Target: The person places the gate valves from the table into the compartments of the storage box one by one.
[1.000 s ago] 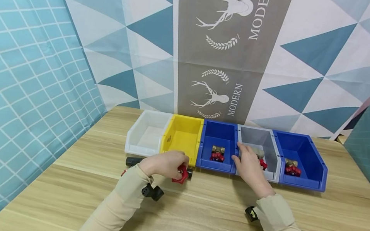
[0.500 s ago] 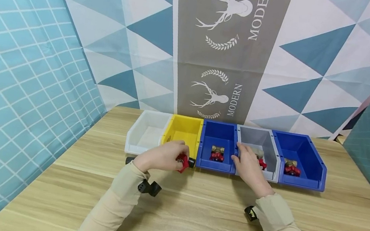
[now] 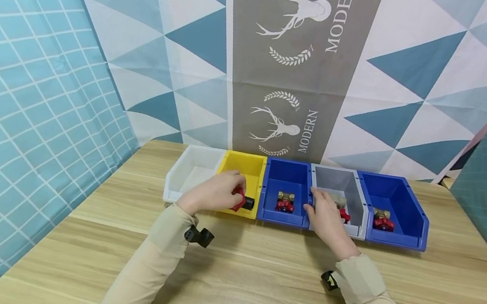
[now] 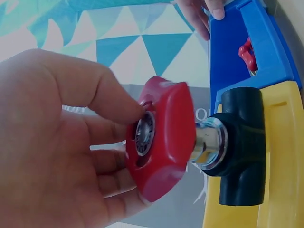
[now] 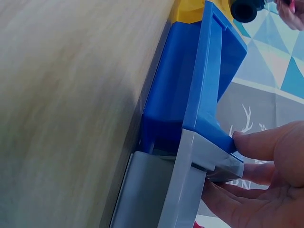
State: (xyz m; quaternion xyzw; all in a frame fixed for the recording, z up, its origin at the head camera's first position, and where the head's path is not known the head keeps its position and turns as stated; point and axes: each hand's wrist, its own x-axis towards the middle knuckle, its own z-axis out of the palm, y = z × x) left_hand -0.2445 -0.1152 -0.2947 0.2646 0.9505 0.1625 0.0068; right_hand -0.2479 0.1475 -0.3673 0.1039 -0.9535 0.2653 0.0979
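Observation:
My left hand [image 3: 215, 191] grips a valve by its red handwheel [image 4: 166, 137], with the thumb on the wheel's face and the fingers behind it. The valve's black T-shaped body [image 4: 242, 147] points right, over the front of the yellow bin [image 3: 252, 168]. My right hand [image 3: 329, 217] pinches the adjoining walls of the middle blue bin [image 3: 292, 171] and the grey bin [image 3: 337, 175], thumb on the blue side. A brass valve with a red wheel [image 3: 285, 203] lies in that blue bin. Partly behind the right hand, another red-wheeled valve [image 3: 344, 215] sits in the grey bin.
A white bin [image 3: 197, 166] stands at the row's left end. At the right end, another blue bin [image 3: 403, 204] holds a brass valve with a red wheel [image 3: 383, 222]. The wooden table [image 3: 262, 288] extends in front, and a patterned cloth [image 3: 290, 76] hangs behind.
My left hand has lifted the valve from the table in front of the bins and carried it forward to the yellow bin. The right hand has stayed on the bin walls.

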